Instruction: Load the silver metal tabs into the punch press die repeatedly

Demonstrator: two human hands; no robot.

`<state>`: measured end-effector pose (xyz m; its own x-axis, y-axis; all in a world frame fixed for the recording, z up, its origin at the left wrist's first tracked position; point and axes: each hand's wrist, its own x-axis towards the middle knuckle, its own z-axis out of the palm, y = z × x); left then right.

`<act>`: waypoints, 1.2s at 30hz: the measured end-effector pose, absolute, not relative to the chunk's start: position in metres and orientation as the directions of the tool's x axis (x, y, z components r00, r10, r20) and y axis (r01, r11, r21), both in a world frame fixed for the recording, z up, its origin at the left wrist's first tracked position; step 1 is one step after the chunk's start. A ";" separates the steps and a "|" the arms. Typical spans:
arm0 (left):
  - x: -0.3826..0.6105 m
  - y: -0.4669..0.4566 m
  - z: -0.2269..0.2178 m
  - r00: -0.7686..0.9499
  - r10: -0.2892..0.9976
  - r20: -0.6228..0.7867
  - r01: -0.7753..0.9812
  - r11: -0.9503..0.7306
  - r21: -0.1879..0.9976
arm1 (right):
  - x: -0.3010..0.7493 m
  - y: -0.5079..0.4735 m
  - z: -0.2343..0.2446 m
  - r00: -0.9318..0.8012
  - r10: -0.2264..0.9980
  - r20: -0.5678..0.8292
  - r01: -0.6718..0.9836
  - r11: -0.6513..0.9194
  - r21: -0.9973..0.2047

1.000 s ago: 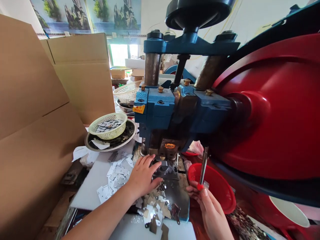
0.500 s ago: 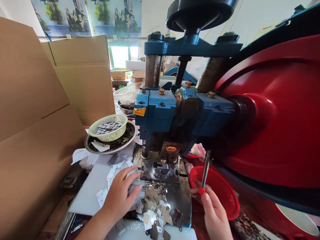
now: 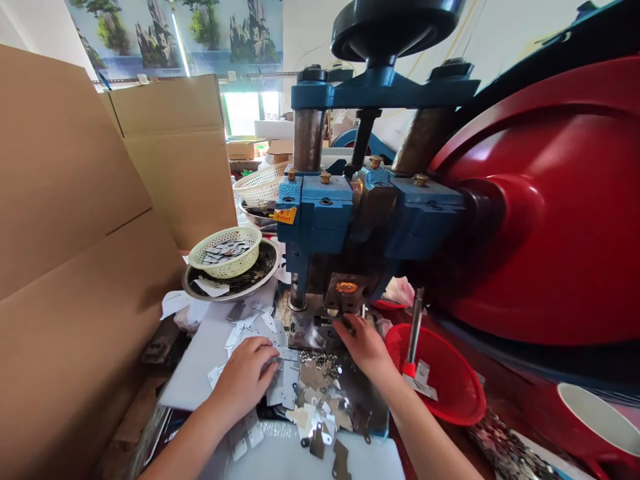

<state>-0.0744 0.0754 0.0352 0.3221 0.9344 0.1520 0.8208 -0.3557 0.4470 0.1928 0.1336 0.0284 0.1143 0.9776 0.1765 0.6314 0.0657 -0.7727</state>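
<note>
My left hand (image 3: 244, 375) rests on a scatter of small flat metal pieces (image 3: 280, 390) on the white board (image 3: 200, 363), fingers curled over one of them. My right hand (image 3: 366, 345) reaches under the blue press (image 3: 345, 213), with its fingertips pinched together at the die (image 3: 320, 327); what they hold is hidden. A red-handled metal tool (image 3: 414, 333) leans in the red bowl (image 3: 450, 393), apart from both hands, with a metal piece (image 3: 421, 381) at its foot.
A large red flywheel (image 3: 540, 200) fills the right side. At the left stand cardboard boxes (image 3: 75, 220). A pale basket of metal pieces (image 3: 227, 251) sits in a steel dish (image 3: 200, 293). More pieces lie on the plate (image 3: 325, 427) in front of the press.
My left hand drew back from the die to the loose pieces on the board. My right hand let go of the red-handled tool, which now leans in the red bowl, and moved to the die.
</note>
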 end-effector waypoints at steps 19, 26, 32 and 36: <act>-0.053 0.086 0.044 0.389 0.921 0.005 0.769 -0.328 0.548 | 0.203 0.057 -0.004 -0.123 0.978 0.166 0.816 0.195 -0.545; -0.051 0.077 0.052 0.277 0.960 -0.022 0.611 -0.159 0.776 | 0.195 0.065 0.002 -0.153 0.966 0.210 0.855 0.236 -0.462; -0.030 0.085 0.060 0.134 0.982 -0.133 0.389 0.072 0.919 | 0.182 0.107 0.025 -0.036 0.927 0.374 0.723 0.283 -0.630; -0.019 0.094 0.057 0.107 0.986 -0.128 0.288 0.092 0.953 | 0.173 0.140 0.027 0.017 0.940 0.340 0.721 0.224 -0.655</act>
